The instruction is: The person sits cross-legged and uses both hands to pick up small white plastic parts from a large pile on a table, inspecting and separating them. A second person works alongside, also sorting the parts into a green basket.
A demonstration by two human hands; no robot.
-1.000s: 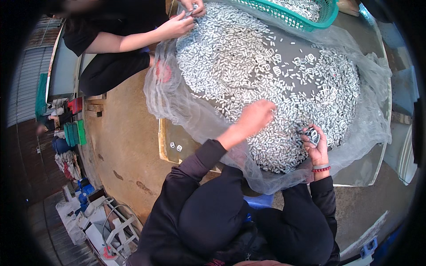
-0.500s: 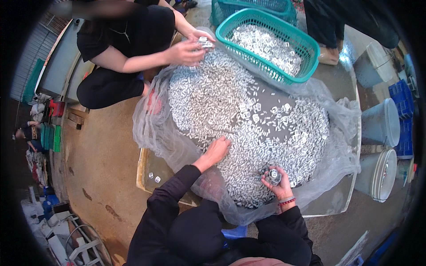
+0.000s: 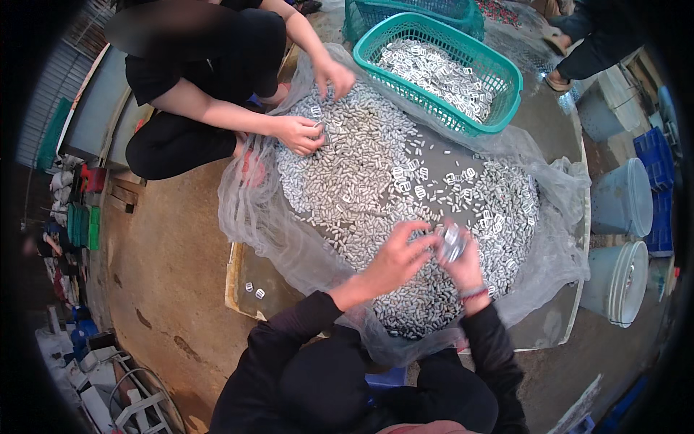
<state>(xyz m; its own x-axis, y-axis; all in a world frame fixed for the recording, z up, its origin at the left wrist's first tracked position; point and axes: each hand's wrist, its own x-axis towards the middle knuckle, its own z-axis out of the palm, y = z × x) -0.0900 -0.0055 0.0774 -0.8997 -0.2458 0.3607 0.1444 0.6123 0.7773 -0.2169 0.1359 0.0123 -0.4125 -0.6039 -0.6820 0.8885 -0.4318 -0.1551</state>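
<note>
My right hand (image 3: 465, 266), a red bracelet at its wrist, is closed around a small stack of shiny metal buckles (image 3: 452, 244), smeared by motion. Just left of it, my left hand (image 3: 396, 257) is raised with fingers apart, reaching toward the stack; nothing shows in it. Below both hands spreads a wide heap of small grey metal pellets (image 3: 347, 170) on a translucent mesh sheet (image 3: 249, 206). Several slotted silver buckles (image 3: 419, 191) lie among the pellets. Across the heap, a co-worker's hands (image 3: 301, 135) work over its far left side, near a loose buckle (image 3: 316, 111).
A green plastic basket (image 3: 510, 108) full of buckles stands at the far edge. Pale buckets (image 3: 620, 199) and blue crates (image 3: 656, 188) line the right. Two buckles (image 3: 254, 291) lie on the low tabletop (image 3: 242, 300) at left. Another person's legs (image 3: 596, 54) are at the far right.
My left hand has lifted off the pellets and moved right, beside my right hand. My right hand has risen farther forward with the buckles. The co-worker's hands have separated and lowered over the heap.
</note>
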